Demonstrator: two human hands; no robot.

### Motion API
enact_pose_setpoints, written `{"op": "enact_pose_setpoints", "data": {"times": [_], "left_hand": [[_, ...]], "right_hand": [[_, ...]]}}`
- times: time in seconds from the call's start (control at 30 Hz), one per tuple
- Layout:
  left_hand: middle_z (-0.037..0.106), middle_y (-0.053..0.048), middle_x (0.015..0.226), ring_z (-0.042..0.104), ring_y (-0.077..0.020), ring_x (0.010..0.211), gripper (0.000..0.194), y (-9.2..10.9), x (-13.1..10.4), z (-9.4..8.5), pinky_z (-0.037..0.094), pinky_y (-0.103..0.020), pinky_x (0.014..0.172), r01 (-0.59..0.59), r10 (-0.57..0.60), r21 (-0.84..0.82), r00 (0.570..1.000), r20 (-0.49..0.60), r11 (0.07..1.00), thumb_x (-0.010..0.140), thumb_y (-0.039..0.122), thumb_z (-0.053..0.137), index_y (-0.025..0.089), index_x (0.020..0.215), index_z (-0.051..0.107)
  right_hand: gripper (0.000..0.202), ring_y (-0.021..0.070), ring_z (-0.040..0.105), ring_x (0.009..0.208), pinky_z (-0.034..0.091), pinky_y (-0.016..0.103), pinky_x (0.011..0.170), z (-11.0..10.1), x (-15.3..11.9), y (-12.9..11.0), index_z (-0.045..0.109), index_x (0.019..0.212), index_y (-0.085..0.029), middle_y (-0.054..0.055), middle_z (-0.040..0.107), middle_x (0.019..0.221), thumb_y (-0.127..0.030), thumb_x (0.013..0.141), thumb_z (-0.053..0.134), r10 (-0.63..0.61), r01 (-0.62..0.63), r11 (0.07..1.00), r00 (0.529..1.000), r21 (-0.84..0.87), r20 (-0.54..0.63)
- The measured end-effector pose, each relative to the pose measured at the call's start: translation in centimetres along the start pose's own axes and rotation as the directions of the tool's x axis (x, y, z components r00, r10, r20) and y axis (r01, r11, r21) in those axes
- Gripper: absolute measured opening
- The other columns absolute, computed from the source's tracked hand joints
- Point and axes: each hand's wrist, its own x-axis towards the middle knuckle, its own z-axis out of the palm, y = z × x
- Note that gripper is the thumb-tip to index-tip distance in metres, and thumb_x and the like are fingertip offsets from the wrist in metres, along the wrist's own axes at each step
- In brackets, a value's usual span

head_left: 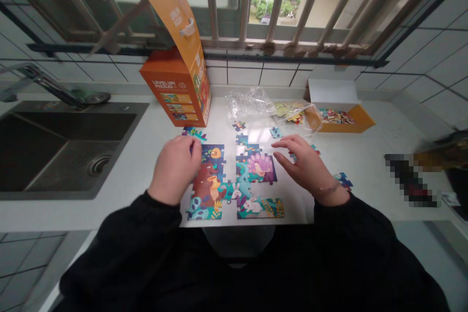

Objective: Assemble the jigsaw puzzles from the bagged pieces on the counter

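Observation:
A partly joined jigsaw puzzle lies on the white counter. Its left section shows a brown bear (204, 183), and a separate section bears a purple peacock (261, 165). Rabbit pieces (252, 204) run along the bottom. My left hand (177, 168) rests over the left edge of the bear section, fingers curled in; whatever they may hold is hidden. To the right of the peacock section hovers my right hand (303, 161), thumb and fingers apart with nothing between them. Loose pieces lie around: a blue one (276, 132) above my right fingers and one (239, 126) at the back.
An orange puzzle box (175, 92) stands open at the back left, beside the sink (73, 156). Crumpled clear plastic (248, 102) and bagged pieces (290, 111) lie by the wall. A small open box (360, 119) holds more pieces. Another piece (343, 180) sits near my right wrist.

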Motion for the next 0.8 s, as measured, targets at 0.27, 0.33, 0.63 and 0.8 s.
{"op": "enact_pose_setpoints", "data": {"times": [0.27,0.33,0.63,0.8], "left_hand": [[0.077,-0.03,0.113,0.07,-0.0382,0.103,0.055,-5.8,9.7,5.0,0.051,-0.043,0.087,0.161,-0.22,0.248,0.948,0.232,0.955,0.098,0.049,0.053,0.002,0.112,0.078],[0.076,-0.031,0.117,0.07,-0.039,0.106,0.053,-6.3,10.1,5.4,0.051,-0.043,0.089,0.163,-0.228,0.26,0.942,0.244,0.952,0.096,0.044,0.055,0.0,0.116,0.078],[0.08,-0.018,0.095,0.07,-0.0332,0.095,0.039,-10.0,10.1,5.1,0.048,-0.037,0.081,0.182,-0.263,0.254,0.903,0.338,0.95,0.091,0.048,0.06,0.015,0.093,0.08],[0.073,-0.011,0.071,0.066,-0.0251,0.079,0.041,-11.1,9.9,3.8,0.044,-0.034,0.075,0.254,-0.311,0.191,0.864,0.395,0.948,0.09,0.052,0.068,0.013,0.077,0.074]], "right_hand": [[0.016,0.0283,0.069,0.111,0.059,0.05,0.099,-0.3,-8.2,-0.4,0.074,0.112,-0.028,0.009,0.072,0.114,-0.035,0.106,0.061,0.129,-0.126,0.992,0.968,0.029,-0.216],[0.016,0.0282,0.07,0.107,0.06,0.05,0.096,-0.4,-9.3,0.4,0.074,0.11,-0.028,0.009,0.072,0.112,-0.037,0.106,0.061,0.169,-0.168,0.985,0.952,0.023,-0.256],[0.021,0.025,0.07,0.1,0.061,0.043,0.081,0.2,-11.7,4.0,0.075,0.106,-0.025,0.009,0.072,0.113,-0.041,0.106,0.062,0.333,-0.324,0.942,0.864,0.088,-0.378],[0.022,0.0246,0.069,0.098,0.06,0.042,0.08,0.4,-11.3,3.9,0.075,0.106,-0.024,0.008,0.071,0.112,-0.042,0.106,0.062,0.385,-0.355,0.923,0.843,0.148,-0.377]]}}
